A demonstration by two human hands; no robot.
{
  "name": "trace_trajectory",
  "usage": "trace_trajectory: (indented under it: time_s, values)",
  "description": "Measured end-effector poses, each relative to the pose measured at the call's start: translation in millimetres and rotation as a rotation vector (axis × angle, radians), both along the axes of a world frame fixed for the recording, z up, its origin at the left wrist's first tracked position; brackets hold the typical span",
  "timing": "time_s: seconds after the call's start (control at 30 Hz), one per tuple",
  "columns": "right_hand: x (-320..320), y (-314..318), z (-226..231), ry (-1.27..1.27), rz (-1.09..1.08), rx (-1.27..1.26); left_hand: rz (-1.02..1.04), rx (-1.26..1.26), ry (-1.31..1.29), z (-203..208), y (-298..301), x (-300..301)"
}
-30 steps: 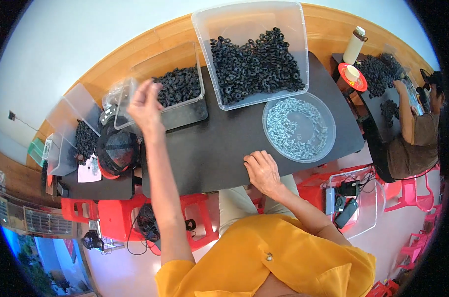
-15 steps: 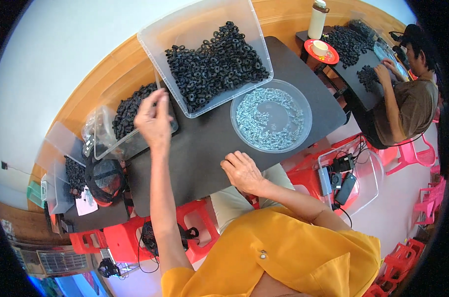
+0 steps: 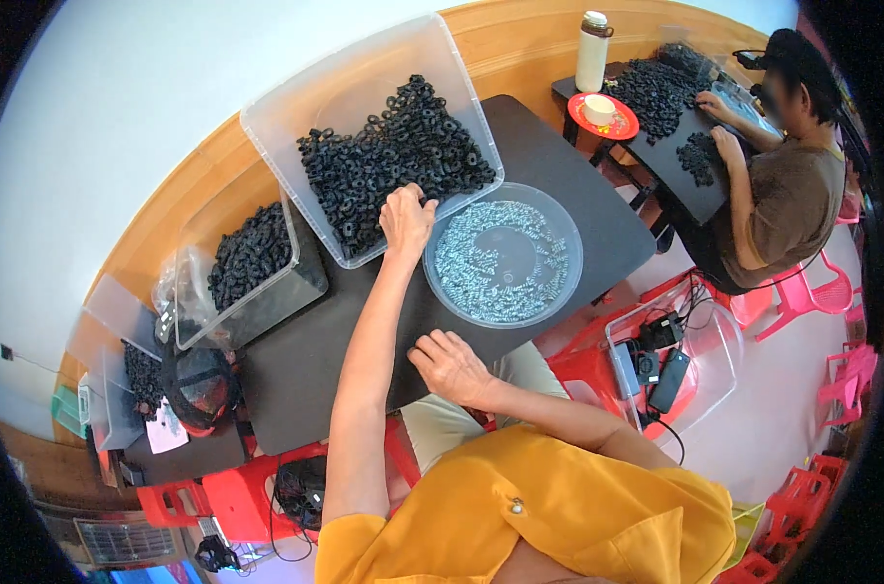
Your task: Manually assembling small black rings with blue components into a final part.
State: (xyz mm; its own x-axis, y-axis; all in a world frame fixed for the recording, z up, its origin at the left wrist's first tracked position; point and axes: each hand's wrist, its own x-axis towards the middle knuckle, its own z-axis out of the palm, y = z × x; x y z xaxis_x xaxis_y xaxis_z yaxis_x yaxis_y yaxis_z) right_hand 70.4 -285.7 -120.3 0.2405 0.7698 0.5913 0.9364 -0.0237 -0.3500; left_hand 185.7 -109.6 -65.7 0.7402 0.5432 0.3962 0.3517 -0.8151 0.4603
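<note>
The left hand (image 3: 406, 219) reaches into the near edge of the clear bin (image 3: 354, 73) of small black rubber rings (image 3: 388, 161), fingers curled, grip hidden; they look light and bendy, easy to pinch by the rim, while the right hand (image 3: 449, 365) rests flat and empty on the black table (image 3: 306, 360).

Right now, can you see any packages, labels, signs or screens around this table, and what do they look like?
Clear plastic bag: left of the black table, crumpled against a bin of black rings.
White paper slip: far left, by a dark round bag; possibly a label, too small to tell.
Dark flat device: in a clear tub on the floor at right, rectangular, screen dark.
No signs visible.
</note>
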Motion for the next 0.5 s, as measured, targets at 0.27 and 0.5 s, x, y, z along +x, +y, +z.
trace_trajectory:
  time_s: [0.27, 0.5]
  values:
    - [0.3, -2.1, 2.8, -0.01, -0.001, 0.01, -0.177, -0.137, -0.2, -12.3, 6.7, -9.4]
    - [2.4, -2.3, 1.1, -0.003, -0.006, -0.001, -0.293, -0.792, -0.426, -14.7, 2.7, -72.3]
